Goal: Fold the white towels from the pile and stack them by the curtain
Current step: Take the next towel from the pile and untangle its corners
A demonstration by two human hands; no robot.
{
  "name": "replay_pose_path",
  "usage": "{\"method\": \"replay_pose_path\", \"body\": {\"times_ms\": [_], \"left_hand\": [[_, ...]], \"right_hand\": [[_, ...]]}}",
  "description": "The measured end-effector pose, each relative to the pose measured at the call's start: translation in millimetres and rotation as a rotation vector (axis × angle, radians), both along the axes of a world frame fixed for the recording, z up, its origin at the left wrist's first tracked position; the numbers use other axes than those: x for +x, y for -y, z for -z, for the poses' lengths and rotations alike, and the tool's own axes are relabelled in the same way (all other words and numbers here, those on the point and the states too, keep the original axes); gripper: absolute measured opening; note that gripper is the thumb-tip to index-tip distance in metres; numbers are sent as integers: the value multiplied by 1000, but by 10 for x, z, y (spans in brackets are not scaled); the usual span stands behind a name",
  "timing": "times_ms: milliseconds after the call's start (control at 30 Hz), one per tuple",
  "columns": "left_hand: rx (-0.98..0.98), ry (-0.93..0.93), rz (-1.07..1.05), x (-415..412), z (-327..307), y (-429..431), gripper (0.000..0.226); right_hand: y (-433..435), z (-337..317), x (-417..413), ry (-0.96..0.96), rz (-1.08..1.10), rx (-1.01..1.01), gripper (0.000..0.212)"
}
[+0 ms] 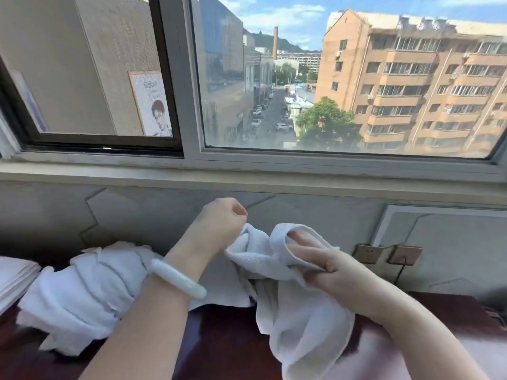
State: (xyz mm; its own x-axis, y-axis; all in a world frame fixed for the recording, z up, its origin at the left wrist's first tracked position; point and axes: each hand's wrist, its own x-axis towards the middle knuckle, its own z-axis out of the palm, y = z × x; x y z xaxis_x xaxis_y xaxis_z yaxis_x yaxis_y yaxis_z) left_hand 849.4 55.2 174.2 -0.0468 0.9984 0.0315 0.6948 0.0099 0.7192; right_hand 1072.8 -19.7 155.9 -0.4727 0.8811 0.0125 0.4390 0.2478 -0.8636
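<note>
A white towel (296, 311) hangs crumpled above the dark red table (225, 344), held up in front of me. My left hand (219, 223), with a pale bangle on its wrist, is closed on the towel's upper left edge. My right hand (318, 261) pinches the upper right part, with cloth wrapped over its fingers. A pile of rumpled white towels (79, 292) lies on the table to the left, partly behind my left forearm. No curtain shows in this view.
A stack of flat white items (13, 275) sits at the far left edge. Behind the table rises a grey wall with two sockets (386, 255) and a plugged cable. Above is a wide window sill (247, 174) and window.
</note>
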Motion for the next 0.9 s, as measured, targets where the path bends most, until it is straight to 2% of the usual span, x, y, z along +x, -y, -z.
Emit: {"method": "replay_pose_path", "body": {"times_ms": [67,133,167,267,333,367,400,467,500,600,667,700,800,900], "left_hand": [[-148,99,86,110,500,57,16],[-363,347,117,206,1164,273,10],[-470,454,98,248,1477,421,8],[-671,685,-25,288,2116,858,25],[-745,815,-123,235,2303,1030,34],[-760,874,-174,179,2370,1057,35],[-756,930,-223,103,2442,1074,33],[-704,992,-301,-37,2548,1044,31],[-660,1023,-349,-88,2592,1008,30],[-557,1139,-497,-214,2649,839,29],[-537,1175,-554,-284,2674,690,40],[-549,1165,-530,-306,2701,612,42],[-653,1119,-348,-271,2622,471,30],[-744,1275,-343,-221,2533,394,24]], "right_hand": [[-14,448,-113,210,-78,21,70],[50,1127,-155,319,-55,-53,76],[103,1444,-157,355,-51,-96,73],[285,2140,-137,447,-99,-252,62],[376,2354,-98,473,-113,-323,67],[375,2388,-91,496,-65,-355,64],[347,2389,-90,497,20,-386,51],[212,2357,-102,393,266,-407,21],[114,2325,-110,295,421,-395,16],[-202,2242,-146,-127,800,-503,7],[-355,2219,-209,-394,899,-662,16],[-403,2225,-246,-450,913,-715,22],[-455,2247,-395,-345,920,-719,26],[-443,2226,-491,-298,977,-595,19]]}}
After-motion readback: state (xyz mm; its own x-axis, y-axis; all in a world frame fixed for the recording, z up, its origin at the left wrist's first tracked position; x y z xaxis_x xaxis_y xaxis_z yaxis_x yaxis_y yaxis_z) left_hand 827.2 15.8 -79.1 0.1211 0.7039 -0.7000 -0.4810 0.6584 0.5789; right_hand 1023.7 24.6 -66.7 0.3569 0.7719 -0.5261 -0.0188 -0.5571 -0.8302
